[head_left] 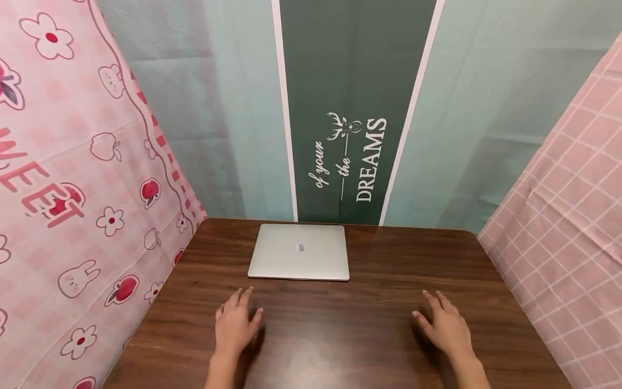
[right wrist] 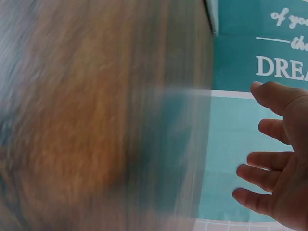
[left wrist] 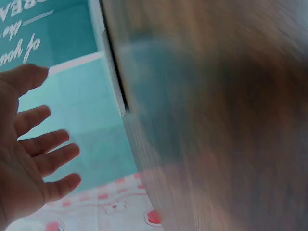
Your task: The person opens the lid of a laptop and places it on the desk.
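A closed silver laptop (head_left: 298, 262) lies flat near the far edge of the table, a small pale logo at the middle of its lid. My left hand (head_left: 235, 324) is held over the wood just in front of the laptop's near left corner, fingers spread and holding nothing. Well to the right of the laptop is my right hand (head_left: 447, 326), likewise with loose, spread fingers and an empty palm. Both wrist views show the left palm (left wrist: 21, 149) and right palm (right wrist: 288, 159) bare, thumbs apart from the fingers.
The dark wooden table (head_left: 389, 302) has rounded far corners. Behind it hangs a green cloth (head_left: 350, 65) with white lettering. A pink patterned cloth (head_left: 87, 178) closes off the left, a pink checked one (head_left: 568, 216) the right.
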Demonstrator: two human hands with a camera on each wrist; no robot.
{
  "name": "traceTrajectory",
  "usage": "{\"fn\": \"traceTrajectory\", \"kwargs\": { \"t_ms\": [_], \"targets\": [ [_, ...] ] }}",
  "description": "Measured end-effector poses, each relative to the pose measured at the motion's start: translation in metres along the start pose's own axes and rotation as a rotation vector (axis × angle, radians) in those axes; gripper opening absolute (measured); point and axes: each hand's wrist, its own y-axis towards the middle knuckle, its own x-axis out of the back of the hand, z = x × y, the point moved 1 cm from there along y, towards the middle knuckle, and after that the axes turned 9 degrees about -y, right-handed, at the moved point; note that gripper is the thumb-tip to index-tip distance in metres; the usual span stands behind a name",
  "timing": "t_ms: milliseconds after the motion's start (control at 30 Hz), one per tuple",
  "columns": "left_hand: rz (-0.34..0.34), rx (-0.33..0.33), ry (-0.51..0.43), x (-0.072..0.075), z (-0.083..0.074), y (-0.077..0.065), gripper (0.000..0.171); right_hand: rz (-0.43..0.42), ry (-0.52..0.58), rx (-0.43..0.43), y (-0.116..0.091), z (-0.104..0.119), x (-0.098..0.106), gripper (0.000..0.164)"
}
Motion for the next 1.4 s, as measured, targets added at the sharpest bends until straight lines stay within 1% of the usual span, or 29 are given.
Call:
{"fn": "traceTrajectory", "kwargs": {
  "t_ms": [67, 167, 267, 367, 533, 767, 1000, 1100, 1233, 1400],
  "targets": [
    [0.005, 0.023, -0.034, 0.002, 0.001, 0.0, 0.056, 0.016, 0.064, -0.015, 0.0, 0.002, 0.001, 0.059],
    [0.017, 0.061, -0.075, 0.005, 0.002, 0.002, 0.057, 0.004, 0.164, -0.021, 0.0, 0.006, 0.003, 0.058],
    [0.03, 0.105, -0.109, 0.01, 0.003, 0.004, 0.058, -0.007, 0.265, -0.008, 0.004, 0.013, 0.003, 0.058],
    [0.053, 0.142, -0.146, 0.012, 0.003, 0.009, 0.06, 0.015, 0.347, -0.01, 0.01, 0.022, 0.001, 0.061],
    [0.105, 0.165, -0.21, 0.011, 0.002, 0.015, 0.062, 0.06, 0.442, -0.048, 0.02, 0.039, -0.008, 0.066],
    [0.119, 0.187, -0.269, 0.007, 0.003, 0.02, 0.062, 0.098, 0.627, -0.1, 0.035, 0.06, -0.025, 0.068],
    [0.13, 0.231, -0.34, -0.003, 0.011, 0.027, 0.063, 0.133, 0.729, -0.151, 0.05, 0.075, -0.039, 0.069],
    [0.13, 0.25, -0.358, -0.007, 0.015, 0.03, 0.064, 0.144, 0.758, -0.159, 0.056, 0.081, -0.043, 0.07],
    [0.128, 0.259, -0.37, -0.01, 0.019, 0.035, 0.066, 0.159, 0.758, -0.168, 0.063, 0.086, -0.047, 0.071],
    [0.118, 0.243, -0.36, -0.016, 0.025, 0.039, 0.067, 0.142, 0.732, -0.164, 0.072, 0.088, -0.052, 0.069]
  ]
}}
